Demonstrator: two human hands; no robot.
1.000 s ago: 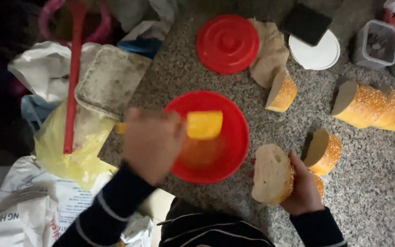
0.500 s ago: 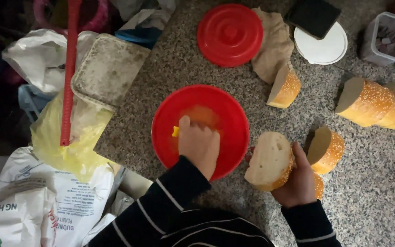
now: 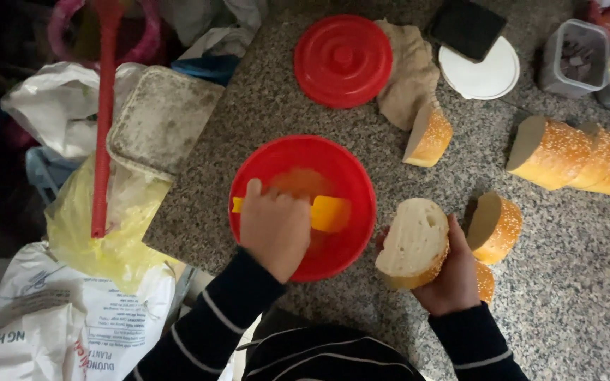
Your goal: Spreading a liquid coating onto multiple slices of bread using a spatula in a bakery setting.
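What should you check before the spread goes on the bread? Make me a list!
1. Left hand has a grip on the flat yellow plastic spatula: ok.
2. Spatula blade sits inside the round red plastic bowl: ok.
3. Orange spread on the blade: cannot tell.
4. Right hand holds the cut bread piece, white crumb facing up: ok.
5. Bread is beside the bowl, near the spatula: ok.

A home kitchen: a speckled granite desk [image 3: 284, 106] carries sliced seeded bread [image 3: 573, 155], a red bowl [image 3: 347, 247] and lid [image 3: 342, 60], with sacks [image 3: 51, 324] crowded beside it.
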